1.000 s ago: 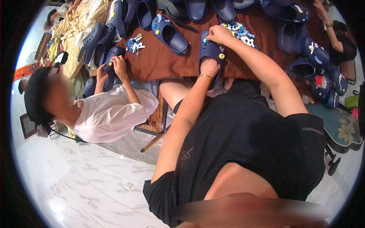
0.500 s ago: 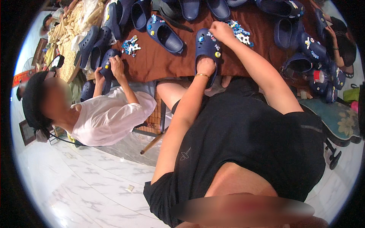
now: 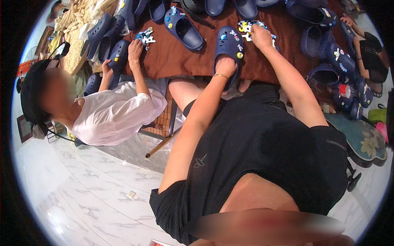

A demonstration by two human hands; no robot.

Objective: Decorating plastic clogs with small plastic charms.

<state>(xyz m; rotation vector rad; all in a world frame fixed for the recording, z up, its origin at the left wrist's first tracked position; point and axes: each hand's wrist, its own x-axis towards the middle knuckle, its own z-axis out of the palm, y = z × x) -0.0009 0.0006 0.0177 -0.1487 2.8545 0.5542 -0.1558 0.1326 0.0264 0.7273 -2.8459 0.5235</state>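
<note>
My left hand (image 3: 226, 65) is pushed into the opening of a navy blue clog (image 3: 229, 39), holding it up near the table edge; its fingers are hidden inside. Colourful charms sit on the clog's toe and along its right side. To the right of the clog, my right hand (image 3: 261, 37) is in a small pile of blue, white and yellow charms (image 3: 247, 28). Its fingers are bent together on the pile, and what is between them cannot be made out. Another decorated navy clog (image 3: 184, 30) lies on the brown cloth to the left.
Several navy clogs (image 3: 340, 57) lie on the right of the cloth (image 3: 164, 61), with more along its far side. At left, a person in white (image 3: 119, 110) holds a clog (image 3: 120, 55) and reaches into another charm pile (image 3: 146, 37). A green stool (image 3: 361, 137) stands at right.
My right hand has left the clog's toe and moved right onto the charm pile. The person at left has moved one hand from their clog to the charms near it.
</note>
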